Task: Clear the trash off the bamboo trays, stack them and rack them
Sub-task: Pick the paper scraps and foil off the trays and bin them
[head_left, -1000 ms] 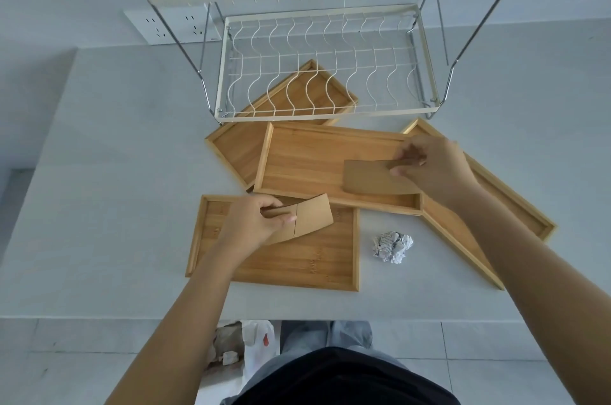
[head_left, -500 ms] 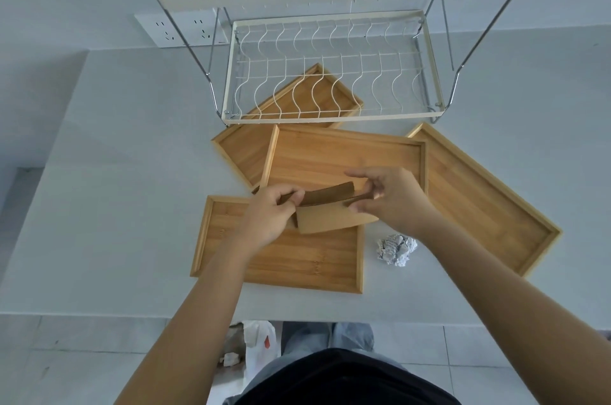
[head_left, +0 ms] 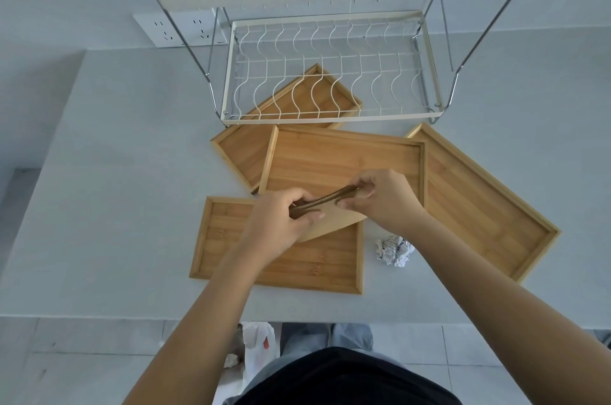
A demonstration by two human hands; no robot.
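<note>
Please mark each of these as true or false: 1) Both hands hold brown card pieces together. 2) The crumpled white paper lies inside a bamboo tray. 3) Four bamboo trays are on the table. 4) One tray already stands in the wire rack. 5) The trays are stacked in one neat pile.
1) True. The left hand and the right hand both grip the brown card pieces.
2) False. The crumpled white paper lies on the bare table, between two trays.
3) True. Four bamboo trays are visible.
4) False. The wire rack holds nothing; one tray lies on the table under it.
5) False. They lie spread out, some overlapping.
</note>
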